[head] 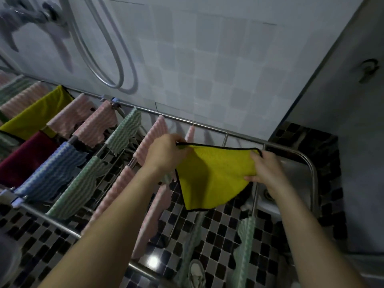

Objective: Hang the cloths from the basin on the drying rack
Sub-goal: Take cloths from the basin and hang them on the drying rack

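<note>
I hold a yellow cloth with a black hem (214, 173) stretched above the right end of the metal drying rack (311, 169). My left hand (166, 152) pinches its top left corner. Its right edge is gripped by my right hand (268, 169). The cloth's lower corner hangs free over the rack's bars. Several cloths hang on the bars to the left: pink (151, 138), green (124, 132), blue (52, 169), dark red (22, 156) and another yellow one (35, 113). The basin is not clearly in view.
A tiled wall with a shower hose (108, 65) and tap (31, 15) stands behind the rack. The floor is black and grey mosaic tile (218, 235). A door with a hook (367, 69) is at the right. A green cloth (245, 246) hangs on a near bar.
</note>
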{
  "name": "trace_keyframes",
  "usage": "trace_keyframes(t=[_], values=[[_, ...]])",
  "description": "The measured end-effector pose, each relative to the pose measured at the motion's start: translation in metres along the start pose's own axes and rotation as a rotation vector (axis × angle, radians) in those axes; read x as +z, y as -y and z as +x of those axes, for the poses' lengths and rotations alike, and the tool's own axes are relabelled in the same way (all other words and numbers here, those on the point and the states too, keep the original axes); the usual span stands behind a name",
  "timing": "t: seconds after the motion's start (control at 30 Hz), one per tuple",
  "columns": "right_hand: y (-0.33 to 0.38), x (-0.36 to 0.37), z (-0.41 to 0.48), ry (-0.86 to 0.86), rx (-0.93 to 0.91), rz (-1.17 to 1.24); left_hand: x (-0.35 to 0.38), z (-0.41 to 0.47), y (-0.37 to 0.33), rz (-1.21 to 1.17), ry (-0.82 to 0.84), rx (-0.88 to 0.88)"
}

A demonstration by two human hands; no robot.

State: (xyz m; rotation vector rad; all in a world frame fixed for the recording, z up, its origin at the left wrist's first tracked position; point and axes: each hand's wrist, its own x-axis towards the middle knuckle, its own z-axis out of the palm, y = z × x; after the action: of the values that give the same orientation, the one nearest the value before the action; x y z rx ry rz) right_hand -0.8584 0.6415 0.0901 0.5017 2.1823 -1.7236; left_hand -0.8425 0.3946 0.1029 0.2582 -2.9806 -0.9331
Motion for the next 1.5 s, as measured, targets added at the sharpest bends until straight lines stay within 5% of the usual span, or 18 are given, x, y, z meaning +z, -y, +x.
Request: trace_keyframes(t=[0.23, 0.53, 0.77, 1.03, 1.2, 1.5], values=[[-0.013, 0.003, 0.028, -0.161, -0.082, -0.362, 0.023, 0.034, -0.024, 0.064, -0.12, 0.029], [-0.018, 0.025, 0.051, -0.221, -0.217, -0.906, 0.047, 0.039, -0.043, 0.204, 0.056, 0.024], [-0.017, 0.045, 0.067, -0.052, -0.247, -0.531, 0.066, -0.041, -0.014, 0.3, 0.514, 0.0], [-0.002, 0.04, 0.088, -0.105, -0.307, -0.563, 0.06, -0.047, -0.009, 0.146, 0.454, -0.016], [0.001, 0.042, 0.094, -0.03, -0.03, -0.183, 0.048, -0.047, -0.002, 0.171, 0.292, -0.006], [0.009, 0.036, 0.107, 0.062, 0.057, -0.172, 0.05, -0.053, 0.005, 0.16, 0.388, 0.027]])
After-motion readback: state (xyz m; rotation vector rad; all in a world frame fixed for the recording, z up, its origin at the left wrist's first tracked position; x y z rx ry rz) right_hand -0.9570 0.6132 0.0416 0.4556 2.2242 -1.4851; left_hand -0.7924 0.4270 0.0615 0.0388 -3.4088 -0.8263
